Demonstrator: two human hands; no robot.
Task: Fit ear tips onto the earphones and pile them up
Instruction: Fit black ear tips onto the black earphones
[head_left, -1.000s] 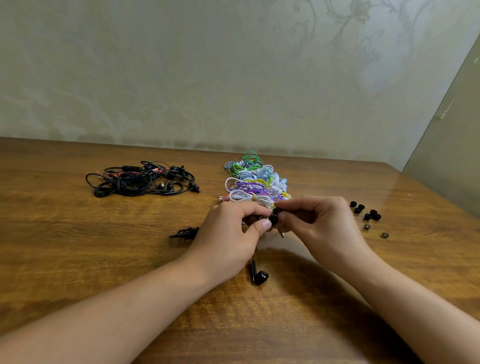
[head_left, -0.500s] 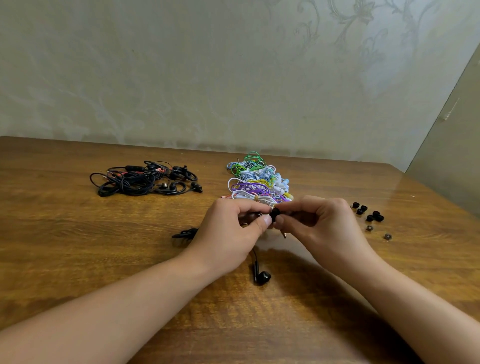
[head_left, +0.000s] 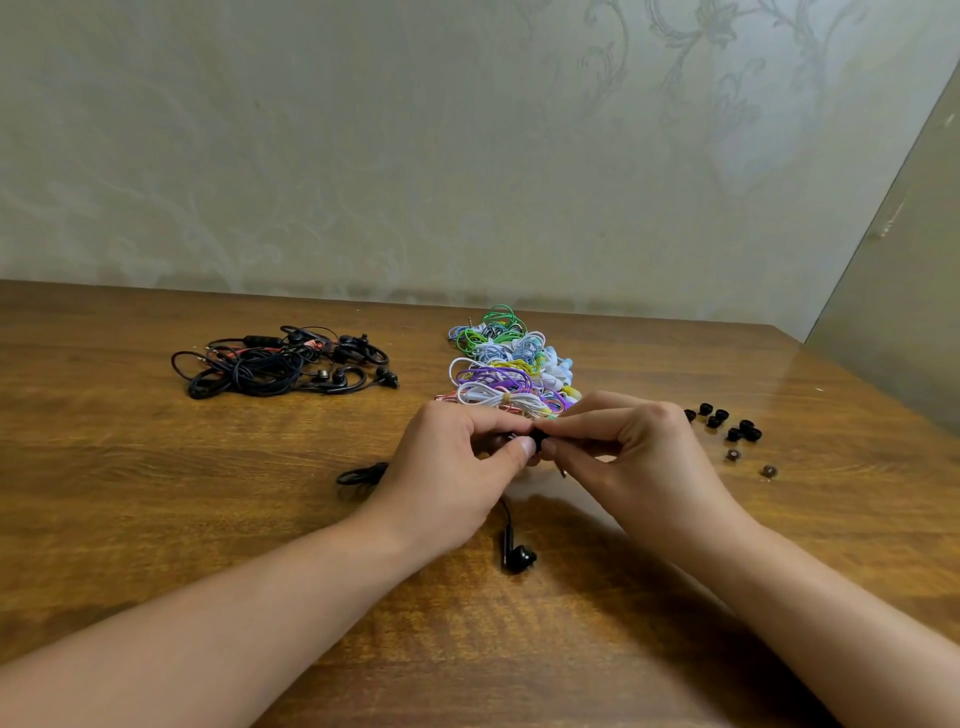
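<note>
Surface: brown wooden table with a glossy, strongly grained top (head_left: 156, 519); its far edge runs along the wall and its right edge slants away towards the far right corner.
Room: pale greenish wall with a faint scrolling leaf pattern (head_left: 415, 156) behind the table; plain smooth panel (head_left: 904, 312) standing beside the right edge.
Left hand (head_left: 447, 483): above the middle of the table, fingers curled, thumb and forefinger pinching a small black earbud (head_left: 537, 441) at their tips.
Right hand (head_left: 639, 462): facing the left one, fingertips touching the same black piece, thumb and forefinger closed on it; whether they hold a separate ear tip cannot be told.
Held earphone: thin black cable (head_left: 358, 474) showing in a loop to the left of the left hand; second black earbud on its stem (head_left: 517, 556) lying on the table towards the near edge, between the two wrists.
Black pile: tangled heap of black wired earphones with some red parts (head_left: 275, 364) near the far edge, to the left of centre.
Coloured pile: bundles of coiled earphones in green, white, purple, yellow and blue (head_left: 506, 364) near the middle of the far edge, just behind the hands.
Loose ear tips: small black rubber ear tips (head_left: 727, 423) scattered towards the right edge, beside the right hand; two of them (head_left: 768, 471) lie slightly apart, nearer the person.
</note>
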